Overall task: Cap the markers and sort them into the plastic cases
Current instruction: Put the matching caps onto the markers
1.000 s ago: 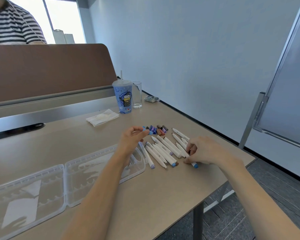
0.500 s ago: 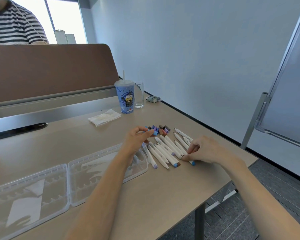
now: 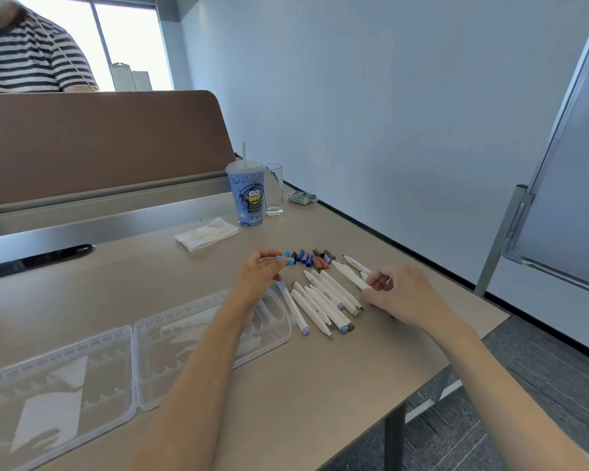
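Left grip pinching blue cap; right grip pinching marker; about ten markers lying right of two case trays; cup, glass far.

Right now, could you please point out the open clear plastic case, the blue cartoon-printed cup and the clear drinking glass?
Open clear plastic case [image 3: 106, 365]: head view, left half's bare floor.
Blue cartoon-printed cup [image 3: 249, 198]: head view, printed side wall.
Clear drinking glass [image 3: 275, 193]: head view, side wall.

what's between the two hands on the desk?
Head view: a row of white markers lies between left hand and right hand; loose caps sit just behind the row.
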A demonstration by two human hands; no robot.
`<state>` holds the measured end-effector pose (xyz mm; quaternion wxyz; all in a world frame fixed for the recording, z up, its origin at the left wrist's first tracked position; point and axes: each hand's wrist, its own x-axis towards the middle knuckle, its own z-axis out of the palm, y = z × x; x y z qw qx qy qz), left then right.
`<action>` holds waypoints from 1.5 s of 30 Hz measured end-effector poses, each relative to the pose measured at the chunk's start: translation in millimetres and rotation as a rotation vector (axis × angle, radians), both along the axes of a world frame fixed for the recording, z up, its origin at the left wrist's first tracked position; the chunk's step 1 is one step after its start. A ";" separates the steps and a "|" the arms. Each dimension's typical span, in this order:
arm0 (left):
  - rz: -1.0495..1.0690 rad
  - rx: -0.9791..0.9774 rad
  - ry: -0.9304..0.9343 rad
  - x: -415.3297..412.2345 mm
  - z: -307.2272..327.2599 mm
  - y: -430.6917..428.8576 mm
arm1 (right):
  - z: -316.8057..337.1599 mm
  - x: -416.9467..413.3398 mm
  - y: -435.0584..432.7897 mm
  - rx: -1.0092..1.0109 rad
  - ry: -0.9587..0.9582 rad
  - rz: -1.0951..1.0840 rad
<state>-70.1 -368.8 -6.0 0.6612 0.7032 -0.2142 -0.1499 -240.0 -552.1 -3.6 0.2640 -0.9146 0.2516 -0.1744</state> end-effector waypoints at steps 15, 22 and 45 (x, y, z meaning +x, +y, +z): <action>0.005 0.072 -0.063 5.6 -3.1 -2.3 | -6.5 11.6 21.0 -0.110 0.045 0.221; -0.015 0.054 -0.052 4.0 -2.7 -2.0 | -7.8 16.5 38.8 -0.304 0.142 0.236; -0.024 0.034 -0.077 1.7 -6.8 -7.0 | -31.2 4.1 72.8 -0.182 -0.245 -0.077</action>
